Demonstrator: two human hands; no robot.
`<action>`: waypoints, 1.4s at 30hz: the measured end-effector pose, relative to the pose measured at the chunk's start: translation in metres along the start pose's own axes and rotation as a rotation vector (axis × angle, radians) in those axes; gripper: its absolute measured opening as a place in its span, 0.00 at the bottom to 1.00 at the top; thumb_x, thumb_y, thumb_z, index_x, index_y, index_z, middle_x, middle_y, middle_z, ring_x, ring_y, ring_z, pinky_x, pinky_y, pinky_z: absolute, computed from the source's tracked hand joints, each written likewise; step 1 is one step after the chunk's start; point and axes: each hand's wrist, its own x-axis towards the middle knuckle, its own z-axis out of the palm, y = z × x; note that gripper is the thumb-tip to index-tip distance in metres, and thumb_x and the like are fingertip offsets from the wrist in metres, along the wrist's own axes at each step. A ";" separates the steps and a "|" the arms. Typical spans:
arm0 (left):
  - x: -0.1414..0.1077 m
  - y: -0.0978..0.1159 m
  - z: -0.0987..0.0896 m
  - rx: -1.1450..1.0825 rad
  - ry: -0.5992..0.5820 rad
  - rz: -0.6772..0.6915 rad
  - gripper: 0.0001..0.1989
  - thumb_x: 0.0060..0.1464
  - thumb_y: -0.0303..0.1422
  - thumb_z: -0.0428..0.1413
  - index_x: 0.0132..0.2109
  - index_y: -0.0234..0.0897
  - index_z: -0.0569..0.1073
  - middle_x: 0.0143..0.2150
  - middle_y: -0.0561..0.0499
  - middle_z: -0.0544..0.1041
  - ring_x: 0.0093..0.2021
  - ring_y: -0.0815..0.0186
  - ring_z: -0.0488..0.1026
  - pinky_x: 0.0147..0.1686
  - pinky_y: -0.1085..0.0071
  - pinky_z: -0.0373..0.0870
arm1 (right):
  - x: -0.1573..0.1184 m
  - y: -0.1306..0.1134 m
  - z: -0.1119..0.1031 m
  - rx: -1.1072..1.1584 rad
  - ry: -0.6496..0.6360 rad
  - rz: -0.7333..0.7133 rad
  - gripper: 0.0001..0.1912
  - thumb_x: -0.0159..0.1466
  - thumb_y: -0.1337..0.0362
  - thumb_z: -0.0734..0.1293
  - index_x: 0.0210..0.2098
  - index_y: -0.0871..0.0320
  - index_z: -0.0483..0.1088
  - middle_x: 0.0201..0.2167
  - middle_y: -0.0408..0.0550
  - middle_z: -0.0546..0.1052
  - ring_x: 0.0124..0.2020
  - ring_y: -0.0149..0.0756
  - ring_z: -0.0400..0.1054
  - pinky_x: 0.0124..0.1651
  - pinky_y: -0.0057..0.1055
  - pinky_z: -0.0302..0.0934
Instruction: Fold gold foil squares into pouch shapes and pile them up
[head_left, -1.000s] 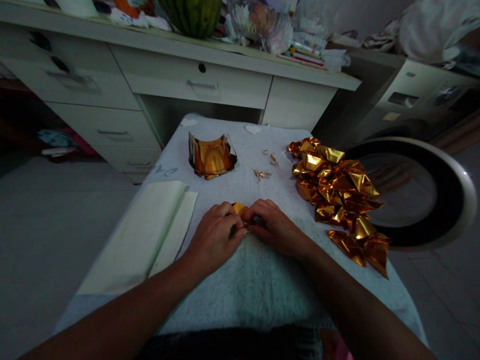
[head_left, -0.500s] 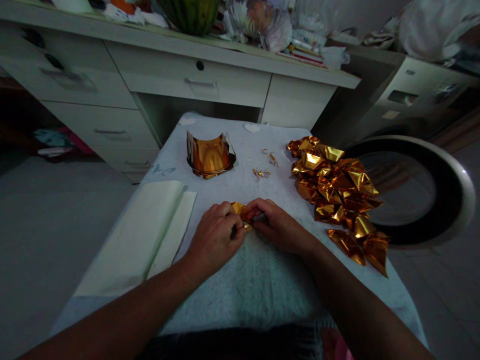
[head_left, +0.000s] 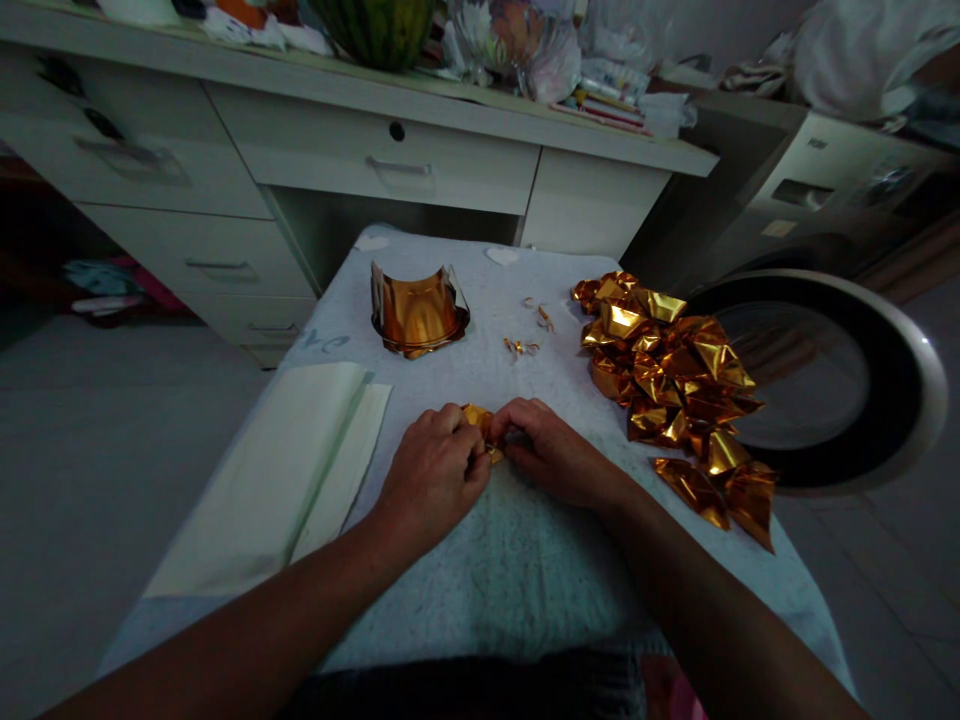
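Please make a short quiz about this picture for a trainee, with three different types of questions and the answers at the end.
1. True or false: the left hand and the right hand are both at the same small gold piece.
2. Where on the cloth-covered table is the pile of shiny gold pieces? A) on the left; B) on the right; C) between the hands.
3. Fill in: the round door of the washing machine stands ____.

Key: 1. True; 2. B; 3. open.
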 end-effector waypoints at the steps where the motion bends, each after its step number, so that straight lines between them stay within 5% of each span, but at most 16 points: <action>1: 0.000 0.000 0.000 0.002 0.000 0.001 0.05 0.57 0.29 0.53 0.32 0.38 0.70 0.36 0.48 0.67 0.39 0.59 0.67 0.40 0.60 0.67 | 0.000 0.000 0.000 -0.006 -0.004 -0.009 0.14 0.58 0.80 0.60 0.37 0.57 0.68 0.37 0.45 0.73 0.41 0.35 0.63 0.48 0.35 0.56; 42: -0.004 -0.003 -0.005 -0.097 -0.036 -0.007 0.03 0.56 0.30 0.56 0.39 0.38 0.71 0.40 0.47 0.69 0.43 0.57 0.66 0.44 0.57 0.66 | -0.001 0.000 0.004 -0.128 -0.029 -0.031 0.05 0.62 0.72 0.67 0.33 0.57 0.66 0.37 0.45 0.71 0.40 0.37 0.61 0.46 0.35 0.54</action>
